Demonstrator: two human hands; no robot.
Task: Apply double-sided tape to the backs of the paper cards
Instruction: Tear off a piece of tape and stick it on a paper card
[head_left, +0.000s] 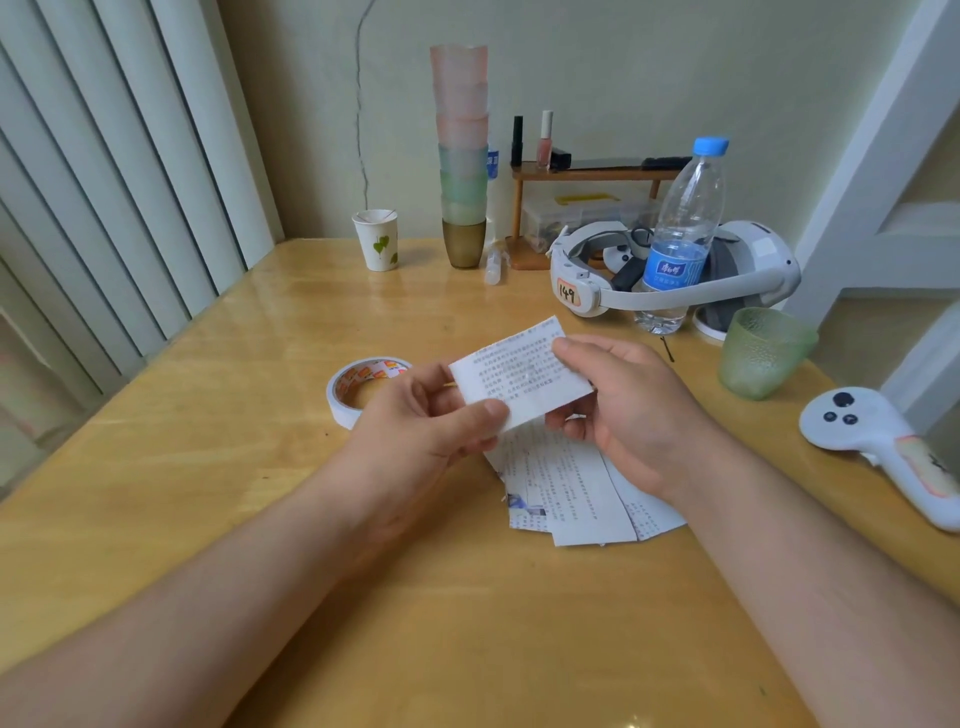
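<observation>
Both hands, left hand (415, 415) and right hand (623, 410), are pinching a light, floppy paper card (514, 376) by its edges, fingers closed on it, above the bench (208, 493).

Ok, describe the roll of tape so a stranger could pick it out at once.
Start at the wooden table and find the left hand pinching a paper card. The tape roll lies flat just beyond that hand. It is the only ring there: white, with an orange-printed core.
</observation>
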